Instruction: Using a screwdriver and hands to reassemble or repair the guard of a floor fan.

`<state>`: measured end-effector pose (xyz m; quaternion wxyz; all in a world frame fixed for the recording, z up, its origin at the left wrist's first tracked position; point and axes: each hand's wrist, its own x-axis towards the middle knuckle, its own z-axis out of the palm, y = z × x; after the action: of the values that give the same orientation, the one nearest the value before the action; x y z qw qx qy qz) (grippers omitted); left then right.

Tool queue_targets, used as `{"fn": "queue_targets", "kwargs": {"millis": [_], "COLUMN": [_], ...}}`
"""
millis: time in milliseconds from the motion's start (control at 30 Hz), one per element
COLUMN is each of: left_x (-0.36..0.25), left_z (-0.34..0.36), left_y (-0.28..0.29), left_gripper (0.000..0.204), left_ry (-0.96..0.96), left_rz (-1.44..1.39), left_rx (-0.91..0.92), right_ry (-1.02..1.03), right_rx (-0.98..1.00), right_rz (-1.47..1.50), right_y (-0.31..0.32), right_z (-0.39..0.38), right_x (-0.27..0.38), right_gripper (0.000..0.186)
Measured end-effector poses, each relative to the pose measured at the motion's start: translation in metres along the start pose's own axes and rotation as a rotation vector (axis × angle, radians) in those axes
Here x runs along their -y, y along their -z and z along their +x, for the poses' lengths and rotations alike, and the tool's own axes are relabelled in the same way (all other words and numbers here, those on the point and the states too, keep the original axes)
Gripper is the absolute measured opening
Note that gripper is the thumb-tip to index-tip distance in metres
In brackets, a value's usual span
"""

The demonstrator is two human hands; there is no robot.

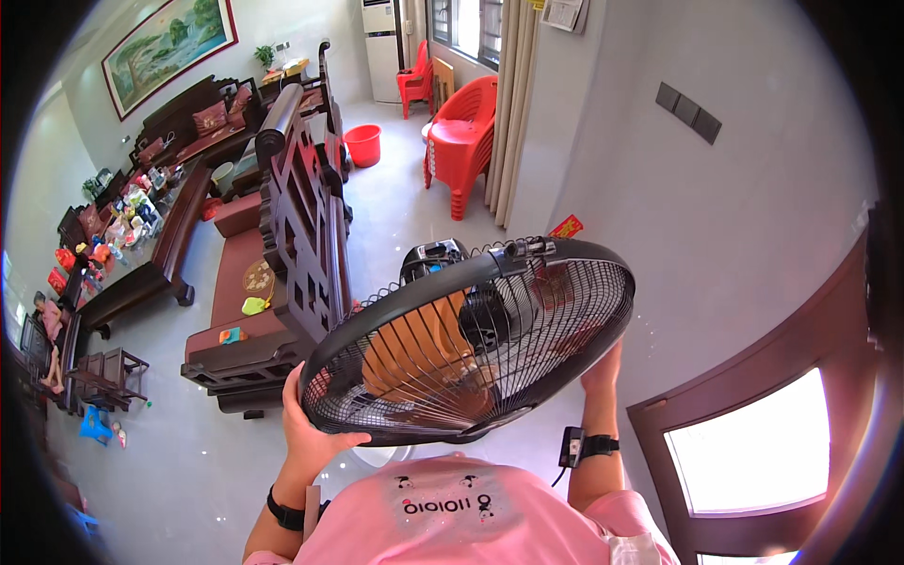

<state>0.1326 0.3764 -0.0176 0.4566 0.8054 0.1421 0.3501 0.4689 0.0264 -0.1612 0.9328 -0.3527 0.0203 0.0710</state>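
A black electric fan [485, 325] with a round wire guard and orange blades is held up in front of me, tilted. My left hand [313, 426] is closed on the left edge of its rim, thumb along the underside. On the other side, my right hand [605, 367] grips the right edge from below; most of its fingers are hidden behind the rim. At the far top edge is a black clip [529, 247], and behind it the dark motor housing [433, 259]. Just below the fan a white rounded thing [381, 456] partly shows.
A carved dark wood sofa [306, 217] stands ahead left. Beyond are a red bucket [363, 146] and stacked red plastic chairs [461, 137]. To the right are a grey wall [659, 217] and a brown door [678, 424]. A person [52, 325] sits at far left by a cluttered table [155, 245].
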Motion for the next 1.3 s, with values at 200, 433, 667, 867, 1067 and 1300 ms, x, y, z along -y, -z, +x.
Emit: {"fn": "queue_targets", "kwargs": {"millis": [200,433,667,867,1067,1300], "left_x": [0.004,0.006,-0.002,0.010,0.011,0.052], "left_z": [-0.007,-0.009,-0.029,-0.057,-0.065,-0.108], "left_y": [-0.003,-0.010,-0.018,-0.039,-0.047,-0.068], "left_gripper": [0.130,0.130,0.127,0.126,0.119,0.075], "left_ry": [-0.076,-0.122,0.044,0.161,0.196,0.414], "left_rz": [-0.014,-0.073,-0.038,-0.146,-0.246,-0.448], "left_rx": [-0.016,-0.117,-0.206,-0.410,-0.425,-0.298], "right_ry": [-0.154,-0.218,-0.304,-0.364,-0.279,-0.339], "right_rx": [0.034,-0.253,-0.275,-0.313,-0.221,-0.245], "right_rz": [0.088,0.026,0.085,0.043,0.078,-0.024], "right_y": [0.009,0.008,-0.014,-0.023,-0.007,-0.011], "right_z": [-0.023,-0.013,-0.021,-0.021,-0.012,-0.015], "right_x": [-0.035,-0.041,-0.033,-0.032,-0.039,-0.034], "right_gripper": [0.047,0.053,0.044,0.047,0.048,0.036]}}
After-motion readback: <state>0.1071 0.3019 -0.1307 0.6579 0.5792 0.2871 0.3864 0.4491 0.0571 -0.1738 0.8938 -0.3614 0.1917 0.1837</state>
